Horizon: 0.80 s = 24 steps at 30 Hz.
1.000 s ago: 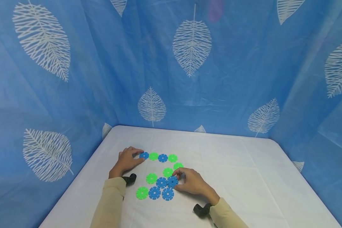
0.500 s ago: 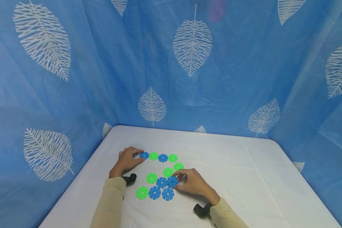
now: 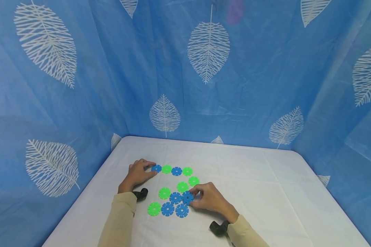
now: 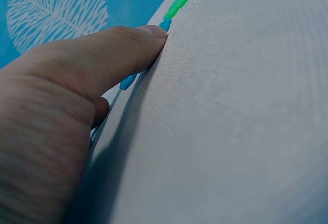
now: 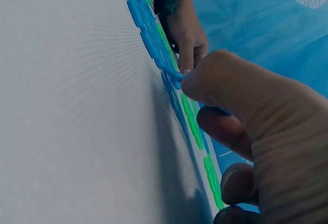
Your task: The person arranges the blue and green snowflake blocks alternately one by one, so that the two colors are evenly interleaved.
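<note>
Seen face-up and full round only in the head view: green slotted discs [image 3: 164, 193] and other blue slotted discs [image 3: 167, 211], spread over the white tablecloth [image 3: 247, 178] at lower centre-left of the frame; thinned to edges in both wrist views, climbing to the upper right in the left one, dropping from top centre to lower right in the right one. Shown by the right wrist view: a slant in the tilted blue disc [image 3: 188, 201], near-flat from the head; also lower fingers curled one under another at lower right, with the left hand [image 3: 138, 173] small behind, at top centre.

Pinched at centre-left of the head view: the upper-left blue disc [image 3: 156, 168], at the left end of the upper row, between thumb and forefinger of the left hand; thumb tip against the rim at upper centre of the left wrist view, other fingers mostly hidden there. Pinched likewise by thumb and forefinger of the right hand [image 3: 208, 197], at lower centre of the head view: the tilted blue disc; touching one of the other blue slotted discs or just beside it, hard to tell.

Round in outline, equal across every way, notches radiating from the middle; rim of the upper-left blue disc slanting to the upper right in the left wrist view.
</note>
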{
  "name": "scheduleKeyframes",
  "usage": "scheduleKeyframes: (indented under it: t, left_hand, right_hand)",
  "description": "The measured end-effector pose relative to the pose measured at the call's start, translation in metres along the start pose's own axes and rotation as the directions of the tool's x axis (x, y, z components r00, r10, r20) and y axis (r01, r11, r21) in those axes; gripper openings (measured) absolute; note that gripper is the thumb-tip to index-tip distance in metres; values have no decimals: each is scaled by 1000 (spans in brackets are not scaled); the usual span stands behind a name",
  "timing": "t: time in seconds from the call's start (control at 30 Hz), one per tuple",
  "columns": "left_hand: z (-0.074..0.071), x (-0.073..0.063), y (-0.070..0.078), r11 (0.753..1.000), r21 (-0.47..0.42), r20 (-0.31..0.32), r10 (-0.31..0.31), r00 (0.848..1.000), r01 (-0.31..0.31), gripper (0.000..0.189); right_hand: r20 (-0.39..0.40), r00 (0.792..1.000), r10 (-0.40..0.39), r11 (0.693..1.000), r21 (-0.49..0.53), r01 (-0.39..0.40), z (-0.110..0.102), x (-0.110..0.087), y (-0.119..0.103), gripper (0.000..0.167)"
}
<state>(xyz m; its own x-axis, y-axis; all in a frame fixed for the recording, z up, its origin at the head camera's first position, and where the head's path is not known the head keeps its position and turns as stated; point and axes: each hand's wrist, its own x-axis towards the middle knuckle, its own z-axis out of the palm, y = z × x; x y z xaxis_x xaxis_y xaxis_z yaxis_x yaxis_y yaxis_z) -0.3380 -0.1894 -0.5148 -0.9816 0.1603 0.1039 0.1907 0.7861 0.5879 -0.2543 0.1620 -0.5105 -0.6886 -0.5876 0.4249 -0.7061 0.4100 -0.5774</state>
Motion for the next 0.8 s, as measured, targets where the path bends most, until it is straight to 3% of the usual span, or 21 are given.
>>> scheduleKeyframes:
  t: [0.27,0.5,0.8]
  left_hand:
    - [0,0,4,1000,8,-5,-19,1000,19,44]
    - [1,0,3,1000,12,-5,-26,1000,26,45]
    - [1,0,2,999,20,-7,-25,1000,26,44]
  right_hand:
    - [-77,996,-37,997,69,42,1,0,3,36]
    - [-96,995,-13,989,144,27,-4,3,-2,37]
    - [-134,989,-60,988,131,78,-8,10,-4,36]
